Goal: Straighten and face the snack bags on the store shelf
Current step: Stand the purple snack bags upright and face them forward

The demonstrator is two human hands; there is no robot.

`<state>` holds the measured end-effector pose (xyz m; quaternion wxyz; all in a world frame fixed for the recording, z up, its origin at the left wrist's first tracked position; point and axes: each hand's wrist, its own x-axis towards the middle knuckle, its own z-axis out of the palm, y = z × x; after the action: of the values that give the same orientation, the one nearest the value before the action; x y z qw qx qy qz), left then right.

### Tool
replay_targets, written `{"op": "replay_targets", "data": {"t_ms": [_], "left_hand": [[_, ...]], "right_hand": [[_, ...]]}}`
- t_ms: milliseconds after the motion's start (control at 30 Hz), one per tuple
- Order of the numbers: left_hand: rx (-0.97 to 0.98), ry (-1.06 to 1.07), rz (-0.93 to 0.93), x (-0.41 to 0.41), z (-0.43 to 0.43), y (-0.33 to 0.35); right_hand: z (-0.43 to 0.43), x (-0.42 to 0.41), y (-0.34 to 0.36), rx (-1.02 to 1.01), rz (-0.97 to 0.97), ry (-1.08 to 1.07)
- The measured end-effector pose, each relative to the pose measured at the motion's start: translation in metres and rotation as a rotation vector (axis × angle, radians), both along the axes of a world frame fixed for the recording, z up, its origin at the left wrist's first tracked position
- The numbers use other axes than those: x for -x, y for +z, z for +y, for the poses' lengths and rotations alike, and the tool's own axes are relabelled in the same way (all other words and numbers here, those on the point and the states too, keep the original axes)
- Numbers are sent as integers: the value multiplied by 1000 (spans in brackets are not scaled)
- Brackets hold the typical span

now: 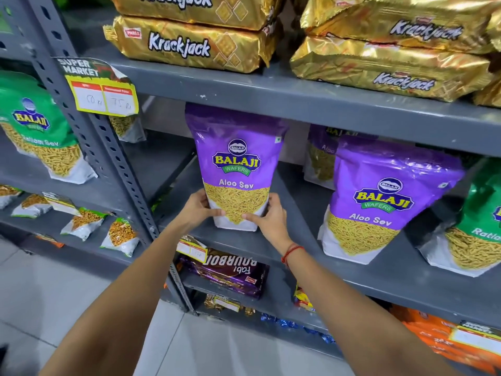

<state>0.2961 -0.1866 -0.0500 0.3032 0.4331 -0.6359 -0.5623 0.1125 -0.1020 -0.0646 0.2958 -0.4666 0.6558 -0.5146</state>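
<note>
Three purple Aloo Sev bags show on the middle shelf [298, 207]: one held, one [379, 202] to its right near the front edge, one [322, 156] behind. The held bag [236, 169] stands upright toward the shelf's left end, facing out. The left hand [199, 207] and right hand [271, 215] grip its lower corners, thumbs across the front.

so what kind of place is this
Most likely a supermarket aisle: grey metal shelf stocked with packaged snacks like the Aloo Sev bag and Krackjack packs, plus a "Super Market" price tag.
</note>
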Motion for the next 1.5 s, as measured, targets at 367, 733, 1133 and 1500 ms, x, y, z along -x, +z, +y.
{"op": "replay_targets", "data": {"t_ms": [367,733,1133,1500], "left_hand": [[56,52,-131,-14,0,-37],[114,-64,-336,-28,-22,-36],[98,54,-182,-32,-22,-43],[146,141,-147,-29,-14,-54]], "right_hand": [[-2,-10,-43,-73,-140,7],[-27,-38,-42,-97,-5,-39],[-25,-44,-50,-107,144,-2],[-28,-41,-52,-132,188,10]]}}
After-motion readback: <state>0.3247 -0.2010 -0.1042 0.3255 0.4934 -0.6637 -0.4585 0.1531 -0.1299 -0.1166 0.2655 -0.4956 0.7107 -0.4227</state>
